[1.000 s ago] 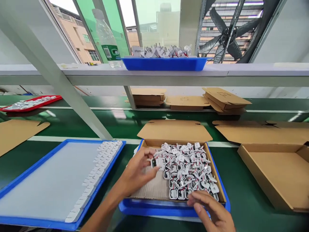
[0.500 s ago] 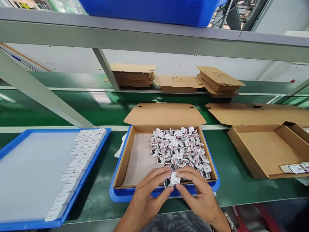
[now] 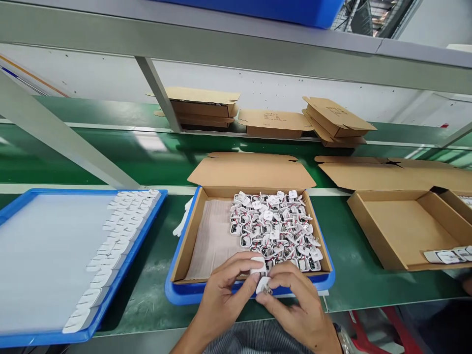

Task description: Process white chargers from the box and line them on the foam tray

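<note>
Fingers (image 3: 243,268) of the left hand (image 3: 224,295) curl over a small white plug part (image 3: 258,268), pinching it from above, while the right hand (image 3: 295,307) closes thumb and fingertips on a second white piece (image 3: 263,285) just below it; the two pieces touch, and both hands meet over the near edge of the cardboard box (image 3: 191,236). That box sits inside a blue tray (image 3: 173,295) whose near rim lies just under the knuckles, close to the front edge of the green bench (image 3: 155,290). A heap of white parts (image 3: 275,228) with red wires fills the right half of the box, leaving its left half bare down to the liner. Its lid flap (image 3: 250,169) lies folded back, flat on the bench. To the left, apart from the tray by a strip of bare green surface, a large blue tray (image 3: 22,339) holds rows of white covers (image 3: 114,236) along its right edge, the rest of its floor open. To the right, an open cardboard box (image 3: 401,221) holds a few parts in its near right corner. Closed boxes (image 3: 273,123) sit stacked at the back beneath a grey shelf rail (image 3: 221,44).
</note>
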A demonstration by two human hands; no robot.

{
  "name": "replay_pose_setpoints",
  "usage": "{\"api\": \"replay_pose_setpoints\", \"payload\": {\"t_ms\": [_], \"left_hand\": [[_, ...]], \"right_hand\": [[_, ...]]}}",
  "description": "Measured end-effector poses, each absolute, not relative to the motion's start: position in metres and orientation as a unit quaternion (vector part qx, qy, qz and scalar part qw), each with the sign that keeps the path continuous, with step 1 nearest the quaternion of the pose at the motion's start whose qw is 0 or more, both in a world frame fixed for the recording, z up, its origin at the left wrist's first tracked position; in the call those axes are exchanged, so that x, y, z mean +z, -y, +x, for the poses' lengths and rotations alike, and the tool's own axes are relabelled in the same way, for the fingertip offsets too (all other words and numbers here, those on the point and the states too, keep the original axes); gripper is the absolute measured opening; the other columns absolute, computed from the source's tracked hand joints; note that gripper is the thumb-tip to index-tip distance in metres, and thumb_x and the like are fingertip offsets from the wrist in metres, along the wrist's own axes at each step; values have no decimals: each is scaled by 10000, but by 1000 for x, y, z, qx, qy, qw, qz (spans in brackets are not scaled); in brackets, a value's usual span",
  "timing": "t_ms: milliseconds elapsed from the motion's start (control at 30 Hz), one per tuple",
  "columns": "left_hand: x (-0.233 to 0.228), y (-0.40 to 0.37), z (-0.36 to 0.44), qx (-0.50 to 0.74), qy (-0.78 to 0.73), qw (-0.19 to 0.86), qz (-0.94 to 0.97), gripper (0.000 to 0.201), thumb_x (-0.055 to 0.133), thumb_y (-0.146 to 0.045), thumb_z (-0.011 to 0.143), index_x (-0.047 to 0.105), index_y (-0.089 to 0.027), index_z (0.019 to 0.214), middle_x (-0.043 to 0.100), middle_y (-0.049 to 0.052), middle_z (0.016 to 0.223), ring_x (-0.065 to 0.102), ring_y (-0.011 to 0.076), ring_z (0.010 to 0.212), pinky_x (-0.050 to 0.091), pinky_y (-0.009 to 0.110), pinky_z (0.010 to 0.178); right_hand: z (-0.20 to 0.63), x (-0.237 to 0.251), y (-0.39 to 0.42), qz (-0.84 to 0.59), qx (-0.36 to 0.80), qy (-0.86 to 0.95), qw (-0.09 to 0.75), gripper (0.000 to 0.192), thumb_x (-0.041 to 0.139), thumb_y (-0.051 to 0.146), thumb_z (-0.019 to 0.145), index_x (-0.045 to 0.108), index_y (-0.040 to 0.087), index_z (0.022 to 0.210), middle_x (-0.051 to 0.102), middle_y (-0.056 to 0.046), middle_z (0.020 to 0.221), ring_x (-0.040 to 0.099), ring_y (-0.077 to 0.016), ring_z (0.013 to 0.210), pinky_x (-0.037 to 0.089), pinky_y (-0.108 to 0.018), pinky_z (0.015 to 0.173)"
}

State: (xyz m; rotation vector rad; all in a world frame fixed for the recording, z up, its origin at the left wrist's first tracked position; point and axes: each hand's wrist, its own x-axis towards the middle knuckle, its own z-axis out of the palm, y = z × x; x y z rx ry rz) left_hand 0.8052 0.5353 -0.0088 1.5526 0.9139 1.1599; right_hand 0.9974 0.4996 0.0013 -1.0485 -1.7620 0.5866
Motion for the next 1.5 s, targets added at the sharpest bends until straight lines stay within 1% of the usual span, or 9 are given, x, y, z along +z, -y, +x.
{"api": "replay_pose_setpoints", "payload": {"t_ms": [167, 400, 600, 767, 1033, 1200, 1267, 1400, 1500], "left_hand": [[-3, -538, 807, 473, -362, 519, 613, 206, 675, -113, 884, 809, -238, 980, 781, 79, 1056, 776, 190, 967, 640, 236, 807], [-10, -536, 807, 443, -379, 583, 566, 101, 718, -192, 897, 778, -221, 973, 787, 57, 987, 740, 162, 848, 597, 216, 742], [-15, -535, 800, 389, -364, 655, 536, 266, 735, -345, 953, 777, -252, 1199, 789, 67, 1057, 735, 191, 912, 617, 279, 824], [-11, -532, 800, 388, -354, 646, 554, 262, 704, -329, 978, 786, -291, 1224, 735, 87, 1237, 737, 208, 996, 628, 293, 857], [-10, -528, 801, 418, -362, 591, 587, 261, 660, -269, 1010, 794, -335, 1225, 724, 94, 1241, 697, 248, 1183, 606, 336, 966], [-17, -527, 806, 414, -320, 656, 544, 298, 735, -279, 960, 775, -326, 1252, 686, 104, 1251, 738, 250, 1065, 648, 348, 861], [-20, -527, 809, 429, -309, 670, 522, 272, 753, -271, 947, 793, -311, 1213, 698, 101, 1224, 734, 245, 1070, 635, 343, 886], [-17, -527, 813, 460, -309, 645, 526, 230, 738, -230, 955, 817, -309, 1155, 674, 103, 1225, 709, 213, 1040, 617, 298, 848], [-10, -526, 814, 461, -289, 640, 542, 261, 717, -195, 961, 815, -336, 1157, 629, 93, 1184, 696, 195, 983, 624, 293, 797]], "right_hand": [[1009, 8, -504, -344, 180, 822, 416, 404, 664, 105, 971, 586, 159, 1363, 718, -131, 1073, 676, -215, 951, 625, -363, 791], [1023, 12, -512, -288, 138, 866, 386, 395, 680, 46, 942, 632, 154, 1319, 695, -102, 955, 640, -185, 846, 630, -331, 689], [1023, 6, -512, -276, 123, 853, 425, 272, 642, 68, 974, 658, 110, 1243, 742, -162, 1164, 673, -247, 1172, 651, -415, 963], [1019, 2, -508, -291, 141, 833, 449, 256, 687, 62, 945, 645, 88, 1196, 731, -161, 1070, 684, -241, 1055, 647, -432, 896], [1018, -4, -506, -370, 174, 802, 436, 273, 710, 98, 943, 646, 120, 1208, 641, -134, 1073, 610, -238, 1016, 582, -433, 848], [1016, -6, -505, -359, 184, 788, 465, 338, 676, 75, 959, 644, 162, 1284, 610, -99, 1039, 601, -212, 963, 572, -395, 800], [1018, -8, -505, -355, 221, 776, 473, 408, 708, 123, 954, 639, 227, 1342, 601, -83, 1069, 617, -209, 1002, 586, -383, 836], [1026, -14, -501, -439, 383, 694, 423, 569, 758, 316, 940, 556, 384, 1467, 592, -85, 1390, 590, -244, 1316, 560, -430, 1084], [1028, -17, -499, -464, 495, 608, 413, 499, 715, 325, 974, 583, 442, 1441, 643, -51, 1437, 638, -228, 1316, 557, -440, 1112]]}}
